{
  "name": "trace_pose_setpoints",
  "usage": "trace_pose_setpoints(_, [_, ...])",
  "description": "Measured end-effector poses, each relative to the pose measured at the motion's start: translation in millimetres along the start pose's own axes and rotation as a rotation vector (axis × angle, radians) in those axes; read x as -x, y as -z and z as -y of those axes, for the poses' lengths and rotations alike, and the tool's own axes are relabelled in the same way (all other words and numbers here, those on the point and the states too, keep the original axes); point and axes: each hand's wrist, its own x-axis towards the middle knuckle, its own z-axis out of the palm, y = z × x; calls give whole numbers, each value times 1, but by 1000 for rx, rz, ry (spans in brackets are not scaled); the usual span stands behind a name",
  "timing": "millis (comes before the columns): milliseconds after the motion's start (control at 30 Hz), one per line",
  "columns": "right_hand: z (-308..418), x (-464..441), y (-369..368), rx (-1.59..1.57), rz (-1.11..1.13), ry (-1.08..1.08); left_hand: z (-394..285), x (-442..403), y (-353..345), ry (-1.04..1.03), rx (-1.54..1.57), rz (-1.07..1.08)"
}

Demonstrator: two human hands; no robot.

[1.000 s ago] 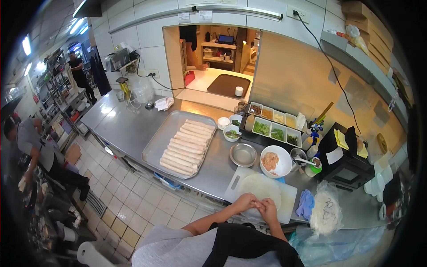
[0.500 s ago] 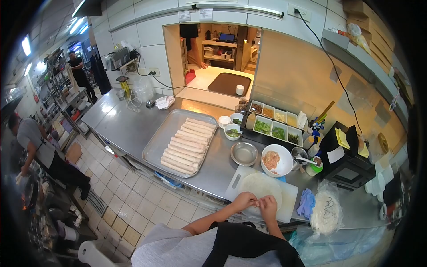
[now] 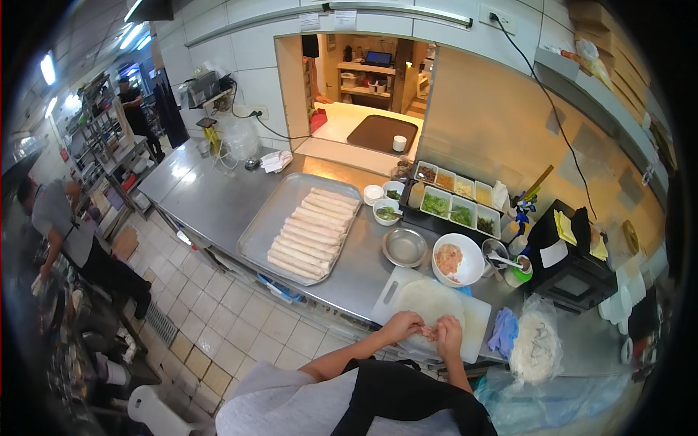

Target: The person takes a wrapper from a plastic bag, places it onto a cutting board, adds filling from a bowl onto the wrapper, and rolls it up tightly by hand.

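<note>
Both hands work low over a round pale wrapper [image 3: 420,296] on the white cutting board [image 3: 476,327]. My left hand [image 3: 402,327] has its fingers closed on one end of a strip of pinkish minced meat [image 3: 429,333]. Fingers of my right hand [image 3: 449,337] are closed at the other end of the strip. Just beyond the board stands a white bowl [image 3: 471,256] with more of the pinkish meat [image 3: 449,261] inside. To the left, a metal tray [image 3: 254,243] bears several long pale rolls [image 3: 309,236] laid side by side.
A steel bowl [image 3: 404,248] stands behind the board, near a rack of topping containers [image 3: 461,214]. Right of the board lie a blue cloth [image 3: 503,333] and a plastic bag of wrappers [image 3: 534,347]. A black appliance [image 3: 571,261] stands farther right. A co-worker [image 3: 76,236] is at far left.
My hands have moved slightly apart, and the meat strip now shows between them. The whole view has shifted a little.
</note>
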Motion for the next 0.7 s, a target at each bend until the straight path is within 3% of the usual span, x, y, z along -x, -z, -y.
trace_pose_setpoints(133, [17,7,-7,13,12,-6,3,1,-3,4,18,-60])
trace_pose_setpoints(233, [6,19,-14,103,99,111,5,1,-3,61,-25,13])
trace_pose_setpoints(433, [-8,25,-19,-21,64,-94,9,2,-4,21,2,-24])
trace_pose_setpoints(533, [-12,21,-14,-136,77,-206,7,3,-3,63,-7,68])
trace_pose_setpoints(600, [-6,17,-7,-112,77,-119,4,5,-4,-42,13,-55])
trace_pose_setpoints(700, [11,11,5,55,236,8,11,4,-5,-89,24,93])
